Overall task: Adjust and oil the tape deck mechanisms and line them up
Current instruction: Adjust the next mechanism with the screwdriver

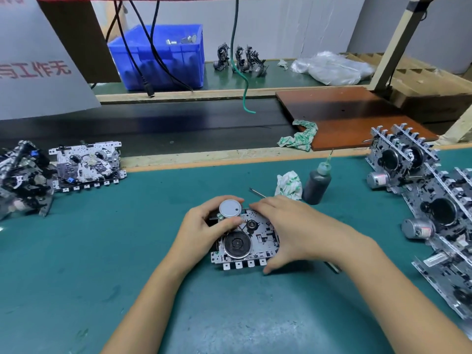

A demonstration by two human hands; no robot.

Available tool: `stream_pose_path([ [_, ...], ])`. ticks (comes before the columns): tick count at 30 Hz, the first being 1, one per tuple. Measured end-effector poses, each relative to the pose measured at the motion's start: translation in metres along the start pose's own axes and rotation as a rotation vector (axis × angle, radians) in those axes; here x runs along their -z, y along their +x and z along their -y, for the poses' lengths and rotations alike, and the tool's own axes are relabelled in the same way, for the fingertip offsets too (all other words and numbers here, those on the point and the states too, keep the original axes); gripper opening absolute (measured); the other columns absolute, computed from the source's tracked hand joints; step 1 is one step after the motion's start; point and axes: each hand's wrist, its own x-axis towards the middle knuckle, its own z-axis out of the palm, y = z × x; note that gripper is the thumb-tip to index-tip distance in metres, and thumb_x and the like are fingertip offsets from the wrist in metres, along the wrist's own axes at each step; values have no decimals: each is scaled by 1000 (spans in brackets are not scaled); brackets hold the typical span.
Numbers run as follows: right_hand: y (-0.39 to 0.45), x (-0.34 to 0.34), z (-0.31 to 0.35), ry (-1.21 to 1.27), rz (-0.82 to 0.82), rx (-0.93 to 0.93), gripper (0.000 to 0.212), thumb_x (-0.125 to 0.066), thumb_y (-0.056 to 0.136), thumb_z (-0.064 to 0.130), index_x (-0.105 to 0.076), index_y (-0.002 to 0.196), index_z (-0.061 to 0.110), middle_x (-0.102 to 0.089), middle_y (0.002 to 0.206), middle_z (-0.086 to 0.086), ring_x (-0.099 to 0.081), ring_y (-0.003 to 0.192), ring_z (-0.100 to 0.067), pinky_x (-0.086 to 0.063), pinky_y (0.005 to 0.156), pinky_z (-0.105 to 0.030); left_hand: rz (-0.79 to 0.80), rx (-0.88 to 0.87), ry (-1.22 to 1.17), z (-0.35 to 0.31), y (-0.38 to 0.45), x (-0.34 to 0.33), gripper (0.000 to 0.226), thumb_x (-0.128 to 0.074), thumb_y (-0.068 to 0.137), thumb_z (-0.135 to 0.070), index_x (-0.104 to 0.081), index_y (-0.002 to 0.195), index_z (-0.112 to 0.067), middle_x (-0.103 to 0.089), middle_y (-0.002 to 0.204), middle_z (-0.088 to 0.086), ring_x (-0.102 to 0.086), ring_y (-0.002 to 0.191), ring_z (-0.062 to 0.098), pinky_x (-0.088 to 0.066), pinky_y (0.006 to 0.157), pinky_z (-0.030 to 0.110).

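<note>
Tape deck mechanism [251, 245] in both hands' grip, left hand [204, 226] around its motor [229, 208], right hand [288, 226] hiding its right edge.

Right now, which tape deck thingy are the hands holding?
The tape deck mechanism at the middle, gripped by left hand and right hand; the others sit untouched at the sides.

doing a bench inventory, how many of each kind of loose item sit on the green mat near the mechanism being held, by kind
oil bottle: 1
crumpled rag: 1
thin metal tool: 1
tape deck mechanism under the left hand and right hand: 1
total: 4
</note>
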Motion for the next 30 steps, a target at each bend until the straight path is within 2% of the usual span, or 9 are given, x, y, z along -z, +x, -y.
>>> stream_pose_path([
  [4,-9,-3,7,99,-61,61,89,-75,48,69,-49,123,27,-58,112,11,-52,103,-9,-43,89,-28,53,5,-85,1,-1,3,30,-64,71,-47,-77,91,-28,-72,101,0,-65,98,15,-49,93,33],
  [8,-20,-6,9,446,-31,7,93,-75,46,66,-49,132,39,-63,116,23,-55,104,6,-44,93,-22,119,178,-418,-2,-1,10,95,-53,54,-90,-75,93,-6,-71,96,22,-67,91,34,-48,91,47],
  [13,-24,-11,12,1238,100,56,66,-82,46,37,-63,109,26,-70,102,15,-63,97,-3,-49,86,-19,207,219,-659,-5,-3,3,102,-21,69,-82,-74,92,3,-68,99,29,-67,93,32,-50,89,42],
  [15,-23,-17,22,1485,95,102,80,-85,46,55,-63,106,7,-68,100,-5,-62,95,-19,-50,88,-33,306,291,-803,-10,-7,-7,114,-24,71,-82,-58,112,19,-58,106,44,-61,95,39,-47,90,43],
  [18,-22,-22,32,1826,186,98,97,-80,45,66,-51,118,10,-69,112,-6,-63,105,-22,-50,94,-36,461,291,-1074,-17,-10,-18,93,-62,61,-79,-67,99,6,-69,68,20,-66,59,19,-57,60,29],
  [19,-22,-22,32,1853,196,53,101,-81,42,67,-49,118,9,-69,111,-5,-64,105,-20,-51,92,-33,442,315,-1092,-15,-11,-18,89,-71,51,-78,-73,98,-2,-71,71,15,-67,60,16,-57,60,29],
  [22,-20,-20,27,1638,51,-54,87,-77,45,72,-64,97,3,-72,92,-3,-66,91,-12,-52,82,-22,383,342,-1090,-9,-9,-19,106,-53,57,-86,-61,126,-6,-59,128,19,-58,118,29,-42,104,44],
  [26,-21,-7,16,1388,-112,-98,50,-45,91,40,-70,50,26,-62,51,14,-59,57,7,-41,66,-1,345,420,-1049,-9,-3,-25,97,-44,74,-78,-45,139,-6,-44,144,19,-41,134,32,-30,113,46],
  [30,-20,-14,5,1414,122,-143,39,-51,80,44,-72,86,12,-73,88,-11,-69,73,-15,-56,74,-23,339,439,-1033,-7,-2,-22,91,-41,81,-74,-46,138,-4,-47,141,22,-47,125,32,-40,99,41],
])
